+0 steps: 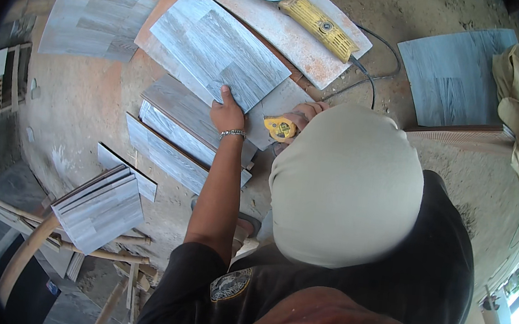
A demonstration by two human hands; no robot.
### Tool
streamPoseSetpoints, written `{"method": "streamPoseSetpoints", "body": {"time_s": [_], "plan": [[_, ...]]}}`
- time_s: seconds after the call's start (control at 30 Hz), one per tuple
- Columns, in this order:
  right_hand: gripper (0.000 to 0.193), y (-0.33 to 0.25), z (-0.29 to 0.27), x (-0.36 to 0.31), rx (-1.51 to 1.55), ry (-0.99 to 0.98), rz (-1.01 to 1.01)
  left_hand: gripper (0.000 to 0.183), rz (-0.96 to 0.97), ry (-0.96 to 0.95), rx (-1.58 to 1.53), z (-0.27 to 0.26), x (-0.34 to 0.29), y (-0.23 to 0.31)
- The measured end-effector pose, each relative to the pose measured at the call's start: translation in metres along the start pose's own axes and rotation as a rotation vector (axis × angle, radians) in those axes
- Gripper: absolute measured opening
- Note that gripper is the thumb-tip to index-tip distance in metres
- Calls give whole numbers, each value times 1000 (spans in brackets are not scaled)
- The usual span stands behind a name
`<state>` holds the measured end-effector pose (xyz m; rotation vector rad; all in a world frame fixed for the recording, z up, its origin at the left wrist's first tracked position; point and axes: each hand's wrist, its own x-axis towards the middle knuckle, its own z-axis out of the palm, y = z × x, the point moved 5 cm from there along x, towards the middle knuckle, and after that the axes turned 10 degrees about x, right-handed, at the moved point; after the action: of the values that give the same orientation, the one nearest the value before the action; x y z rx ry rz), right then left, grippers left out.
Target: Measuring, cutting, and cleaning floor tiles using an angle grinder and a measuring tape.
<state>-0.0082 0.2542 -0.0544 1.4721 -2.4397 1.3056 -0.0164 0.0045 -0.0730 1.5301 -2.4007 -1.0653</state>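
Tape measure (280, 128) in right hand (304, 115); left hand (228, 115) on grey board (218, 45).

The single view comes from a wide fisheye camera on the person's head; it looks steeply down, rather near, upon the left hand (228, 117), the right hand (304, 113) and the ground (451, 163).

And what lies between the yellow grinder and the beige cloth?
The head view shows the end of a pale board, black cord, brown ground, then a grey panel.
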Motion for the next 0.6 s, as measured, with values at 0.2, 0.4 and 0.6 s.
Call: {"method": "streamPoseSetpoints", "body": {"time_s": [0.2, 0.4, 0.6], "plan": [[66, 25, -76, 42, -249, 316, 318, 65, 106, -484, 423, -20, 4, 15], [77, 97, -124, 128, -504, 235, 608, 54, 526, -167, 625, -43, 38, 31], [76, 136, -103, 140, -439, 0, 815, 69, 865, 68, 551, -40, 141, 104]]}}
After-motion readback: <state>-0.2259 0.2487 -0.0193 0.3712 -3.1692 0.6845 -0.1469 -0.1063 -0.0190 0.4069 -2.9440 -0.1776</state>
